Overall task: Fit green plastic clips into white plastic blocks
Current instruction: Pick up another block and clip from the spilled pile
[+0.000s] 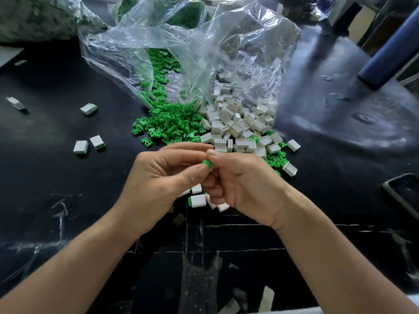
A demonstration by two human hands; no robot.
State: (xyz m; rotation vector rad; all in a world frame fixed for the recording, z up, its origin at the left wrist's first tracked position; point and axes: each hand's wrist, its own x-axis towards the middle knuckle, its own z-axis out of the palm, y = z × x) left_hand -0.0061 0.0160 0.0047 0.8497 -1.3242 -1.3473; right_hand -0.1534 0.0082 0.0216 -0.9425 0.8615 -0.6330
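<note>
Dark surface [56, 189] lies below as left grip [158, 177] and right grip [240, 184] both pinch a green clip [208, 164], seemingly mid-fitting, which next calls for a firm squeeze home.

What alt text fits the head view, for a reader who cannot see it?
The left hand and the right hand pinch one green clip together above a black table. Behind them, a pile of green clips and a pile of white blocks spill from clear plastic bags. A few blocks with green ends lie at the left.
</note>
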